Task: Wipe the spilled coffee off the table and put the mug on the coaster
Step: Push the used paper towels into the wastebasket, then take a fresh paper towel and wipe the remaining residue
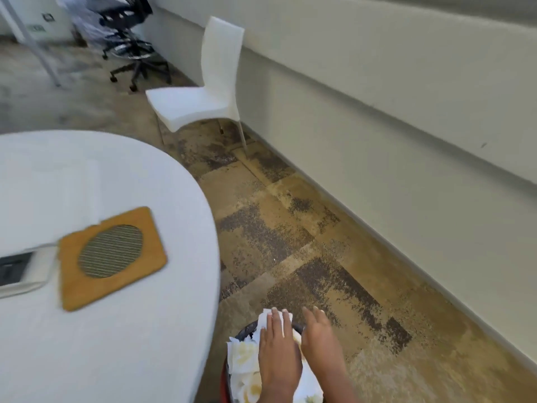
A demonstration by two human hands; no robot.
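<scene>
Coffee-stained white paper towels (pixel 244 365) lie bunched on top of a bin (pixel 247 329) on the floor, just right of the round white table (pixel 130 330). My left hand (pixel 277 356) lies flat on the towels, fingers stretched out and pressing down. My right hand (pixel 318 335) rests flat beside it on the towels' right edge, gripping nothing. A square wooden coaster (pixel 112 258) with a round ribbed centre lies on the table, with nothing on it. No mug is in view, and I see no spill on the visible tabletop.
A white power box (pixel 20 270) is set in the table at the left edge, touching the coaster. A white chair (pixel 203 91) stands by the wall beyond the table, with a black office chair (pixel 130 48) farther back. Patterned carpet runs along the wall.
</scene>
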